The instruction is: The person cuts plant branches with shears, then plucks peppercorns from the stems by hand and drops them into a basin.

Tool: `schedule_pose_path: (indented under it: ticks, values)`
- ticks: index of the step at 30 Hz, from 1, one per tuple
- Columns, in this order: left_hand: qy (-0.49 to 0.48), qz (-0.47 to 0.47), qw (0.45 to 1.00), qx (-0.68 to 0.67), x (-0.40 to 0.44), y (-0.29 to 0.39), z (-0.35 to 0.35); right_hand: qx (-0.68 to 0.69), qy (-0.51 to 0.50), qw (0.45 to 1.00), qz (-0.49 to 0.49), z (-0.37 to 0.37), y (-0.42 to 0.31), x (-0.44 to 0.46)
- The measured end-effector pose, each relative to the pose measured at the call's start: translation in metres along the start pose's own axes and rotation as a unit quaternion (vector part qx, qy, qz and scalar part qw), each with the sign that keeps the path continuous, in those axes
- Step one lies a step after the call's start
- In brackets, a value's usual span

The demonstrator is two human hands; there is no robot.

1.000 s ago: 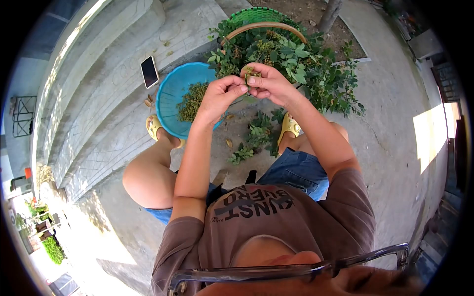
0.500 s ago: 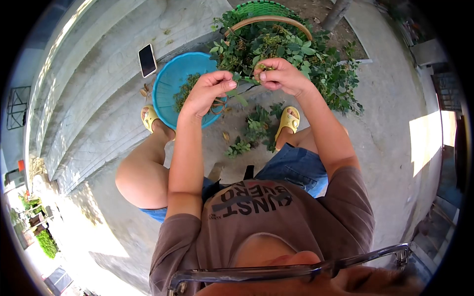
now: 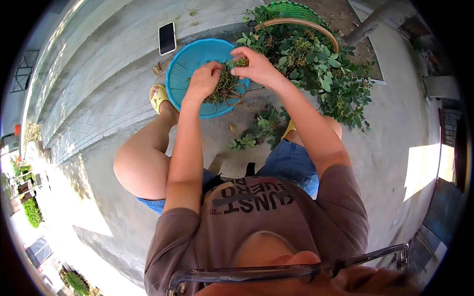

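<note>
My right hand point(image 3: 255, 68) pinches a small green berry cluster point(image 3: 240, 62) above the right side of a blue plastic basin point(image 3: 180, 66). Over the basin, my left hand point(image 3: 203, 80) is closed with its fingertips together. Whatever it may hold is hidden. Beneath both hands, a heap of green berry clusters point(image 3: 226, 81) lies in the basin. Scissors with brown loop handles point(image 3: 236, 93) rest at the heap's near right edge, their blades not visible. Right of the basin stands a green woven basket point(image 3: 296, 9) with a curved handle, overflowing with leafy, berry-bearing branches point(image 3: 323, 74).
A phone point(image 3: 167, 38) lies on the concrete step behind the basin. Cut leafy sprigs point(image 3: 261, 128) are on the ground between my feet, which wear yellow sandals point(image 3: 158, 97). Curved steps point(image 3: 98, 74) rise at the left, and a trunk point(image 3: 373, 24) stands behind the basket.
Both hands have moved from in front of the basket's branches to over the basin, the right one carrying the berry cluster. The view has shifted, so the basin and basket appear further right.
</note>
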State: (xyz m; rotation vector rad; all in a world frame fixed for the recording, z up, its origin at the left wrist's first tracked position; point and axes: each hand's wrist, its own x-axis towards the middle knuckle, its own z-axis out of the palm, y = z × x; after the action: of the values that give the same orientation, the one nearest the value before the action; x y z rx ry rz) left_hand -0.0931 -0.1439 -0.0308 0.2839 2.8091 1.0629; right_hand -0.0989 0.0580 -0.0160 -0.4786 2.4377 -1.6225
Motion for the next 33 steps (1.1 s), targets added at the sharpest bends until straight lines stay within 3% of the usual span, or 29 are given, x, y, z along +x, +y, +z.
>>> schedule_pose_path:
  ticks: [1,3,4,7,11,15,17,19,22,27,33]
  values:
    - [0.022,0.006,1.0,0.003,0.001,-0.009,-0.006,-0.033,0.008,0.998,-0.056,0.012,-0.002,0.007]
    - [0.114,0.078,0.99,0.03,0.002,-0.02,-0.006,0.001,-0.026,1.0,-0.011,0.027,-0.017,0.01]
    - [0.112,0.08,0.99,0.027,0.003,-0.02,-0.007,-0.019,-0.017,0.998,-0.05,0.031,-0.019,0.012]
    - [0.117,0.047,0.992,-0.002,0.009,-0.013,-0.004,-0.008,-0.035,0.999,-0.027,0.022,-0.018,0.011]
    - [0.108,0.07,0.991,-0.034,0.018,0.018,0.007,0.001,0.088,0.995,-0.037,-0.032,-0.003,0.009]
    - [0.11,0.119,0.986,-0.047,0.031,0.044,0.041,-0.039,0.2,0.978,0.045,-0.106,0.023,-0.013]
    - [0.127,0.139,0.98,-0.059,0.034,0.065,0.061,-0.045,0.162,0.977,0.132,-0.126,0.028,-0.03]
    - [0.148,0.214,0.963,-0.065,0.041,0.078,0.082,-0.109,0.143,0.971,0.154,-0.127,0.032,-0.043]
    - [0.171,0.23,0.958,-0.01,0.05,0.087,0.107,-0.176,0.106,0.959,0.194,-0.117,0.044,-0.054]
    - [0.109,0.194,0.973,0.056,0.059,0.092,0.13,-0.12,0.116,0.965,0.204,-0.1,0.065,-0.055]
    - [0.074,0.141,0.987,-0.006,0.07,0.088,0.138,-0.064,0.145,0.971,0.181,-0.096,0.071,-0.054]
